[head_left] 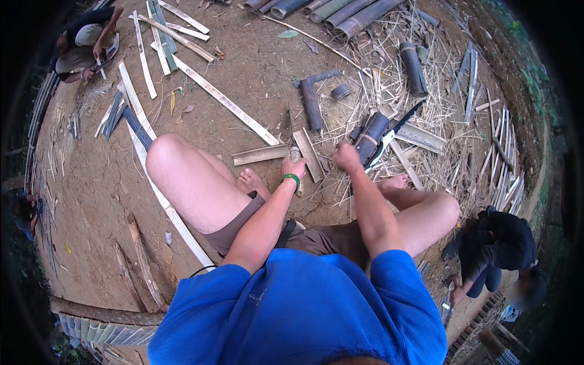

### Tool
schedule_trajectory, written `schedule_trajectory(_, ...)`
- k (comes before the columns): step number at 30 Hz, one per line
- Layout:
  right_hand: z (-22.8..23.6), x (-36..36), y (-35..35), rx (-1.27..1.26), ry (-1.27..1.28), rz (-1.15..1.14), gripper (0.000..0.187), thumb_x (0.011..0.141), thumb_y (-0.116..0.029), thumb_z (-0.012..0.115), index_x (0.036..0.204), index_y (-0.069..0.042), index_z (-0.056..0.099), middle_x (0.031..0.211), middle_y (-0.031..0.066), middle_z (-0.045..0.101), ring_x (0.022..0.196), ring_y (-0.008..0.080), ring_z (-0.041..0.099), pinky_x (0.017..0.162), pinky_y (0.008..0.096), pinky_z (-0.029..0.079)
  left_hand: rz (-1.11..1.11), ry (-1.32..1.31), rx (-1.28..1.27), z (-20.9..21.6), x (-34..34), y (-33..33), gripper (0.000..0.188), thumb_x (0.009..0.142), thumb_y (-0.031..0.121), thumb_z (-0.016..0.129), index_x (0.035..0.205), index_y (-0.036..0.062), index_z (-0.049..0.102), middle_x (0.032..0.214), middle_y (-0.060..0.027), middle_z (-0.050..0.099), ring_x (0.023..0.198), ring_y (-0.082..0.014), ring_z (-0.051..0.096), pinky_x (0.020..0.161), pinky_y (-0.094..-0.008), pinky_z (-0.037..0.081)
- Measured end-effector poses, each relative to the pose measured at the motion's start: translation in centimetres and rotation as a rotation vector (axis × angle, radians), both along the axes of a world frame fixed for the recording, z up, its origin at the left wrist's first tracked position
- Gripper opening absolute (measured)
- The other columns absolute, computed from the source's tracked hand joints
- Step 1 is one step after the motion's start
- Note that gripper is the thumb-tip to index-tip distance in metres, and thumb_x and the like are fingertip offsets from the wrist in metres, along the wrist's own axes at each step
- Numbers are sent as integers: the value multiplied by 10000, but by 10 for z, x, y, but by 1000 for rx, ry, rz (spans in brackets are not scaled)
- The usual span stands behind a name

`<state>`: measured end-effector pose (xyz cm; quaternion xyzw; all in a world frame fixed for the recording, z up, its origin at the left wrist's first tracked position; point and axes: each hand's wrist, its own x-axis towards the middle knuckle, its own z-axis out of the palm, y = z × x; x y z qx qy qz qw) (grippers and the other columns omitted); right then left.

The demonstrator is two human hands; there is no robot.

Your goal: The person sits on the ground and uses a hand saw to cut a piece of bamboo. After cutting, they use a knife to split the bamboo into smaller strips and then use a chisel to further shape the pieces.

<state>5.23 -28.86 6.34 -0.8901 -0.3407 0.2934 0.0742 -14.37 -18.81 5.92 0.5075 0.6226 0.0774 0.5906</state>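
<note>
My left hand [293, 168], with a green band at the wrist, is wrapped round the light handle of a knife [295, 153]. Its narrow dark blade points away from me. Two split bamboo pieces lie by it: a trough-like half [261, 154] to the left and a flat strip [309, 156] to the right. My right hand [347, 156] is closed beside a dark bamboo section [371, 135]; what it holds, if anything, is hidden. Against that section lies a folding saw with a white handle [381, 150] and a black blade.
Bamboo tubes [311, 104] and another section [413, 70] lie ahead among scattered shavings [377, 85]. Long split strips [225, 100] stretch across the dirt at left. People crouch at the far left [91, 42] and near right [496, 243], each holding a tool. Bamboo poles [365, 18] are stacked at the back.
</note>
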Motion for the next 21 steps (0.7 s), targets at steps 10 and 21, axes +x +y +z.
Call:
schedule_trajectory(10, -52, -124, 8, 32, 50, -232, 449, 869, -299, 698, 1219, -26, 627, 1208, 277, 650, 1144, 427, 648, 973, 487, 540, 179, -201, -218, 42, -5, 24, 270, 810, 228, 767, 726, 0, 650, 610, -77, 635, 504, -196, 636, 486, -350, 506)
schedule_trajectory(21, -56, -27, 88, 201, 37, -103, 465, 840, -245, 743, 1275, -173, 593, 1312, 291, 509, 1208, 454, 562, 1016, 509, 495, 231, -225, 68, 105, 15, 20, 246, 859, 206, 728, 763, -12, 666, 634, -71, 633, 533, -162, 631, 510, -317, 492)
